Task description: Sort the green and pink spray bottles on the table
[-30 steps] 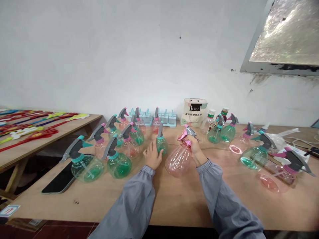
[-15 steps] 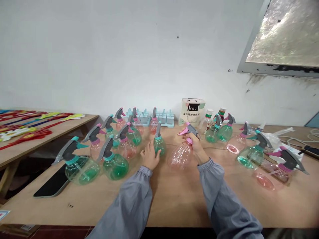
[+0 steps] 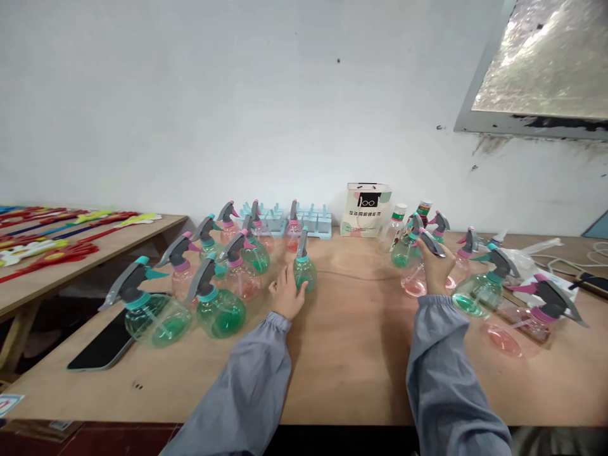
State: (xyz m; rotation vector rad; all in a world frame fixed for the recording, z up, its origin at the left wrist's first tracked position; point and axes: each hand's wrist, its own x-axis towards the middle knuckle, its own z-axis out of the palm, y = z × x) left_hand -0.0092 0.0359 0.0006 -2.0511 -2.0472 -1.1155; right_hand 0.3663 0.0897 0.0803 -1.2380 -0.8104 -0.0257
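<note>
My right hand (image 3: 434, 266) is closed around the neck and grey spray head of a pink spray bottle (image 3: 412, 282), on the right side of the table. The fingers cover part of its trigger head. My left hand (image 3: 287, 294) rests at the near left side of a green spray bottle (image 3: 305, 273) that stands upright. Its thumb and fingers are spread, and it touches or nearly touches that bottle. Close to the pink bottle are a green spray bottle (image 3: 401, 256) behind and a green-bodied spray bottle (image 3: 475, 294) to the right.
Several pink and green spray bottles (image 3: 221, 313) stand at left, beside a phone (image 3: 102, 345). Pale blue moulds (image 3: 316, 223), a paper bag (image 3: 365, 215) and a clear bottle (image 3: 395, 225) line the wall. Another pink spray bottle (image 3: 515, 329) stands far right; colourful items lie on a side table (image 3: 166, 227).
My right hand has carried the pink spray bottle from the middle of the table to the right, among the other bottles. My left hand has stayed by the green bottle.
</note>
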